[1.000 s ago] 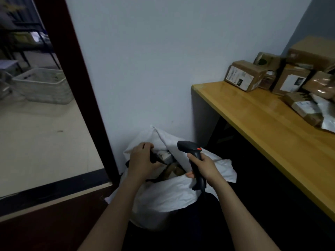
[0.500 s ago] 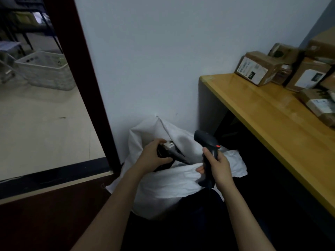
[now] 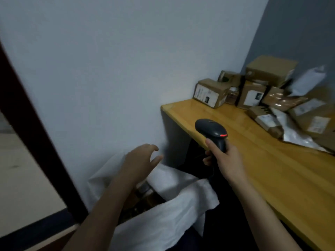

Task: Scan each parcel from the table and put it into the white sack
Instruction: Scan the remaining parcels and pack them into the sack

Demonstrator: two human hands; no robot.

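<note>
Black scanner (image 3: 212, 130): our right hand (image 3: 224, 161) is gripping its handle, fingers curling round it, thumb lying up the back, a red light glowing on the head. Our left hand (image 3: 140, 160) is hovering empty, fingers spread and loosely bent, above the white sack (image 3: 163, 220). We are looking down into the sack's open mouth, where brownish contents are showing, too dim to identify. The sack is sitting on the floor against the wall, just beside the end of the wooden table (image 3: 272, 174). Parcels (image 3: 253, 95) are lying heaped at the table's far corner: labelled cardboard boxes, brown packets, a silver mailer (image 3: 293, 133).
</note>
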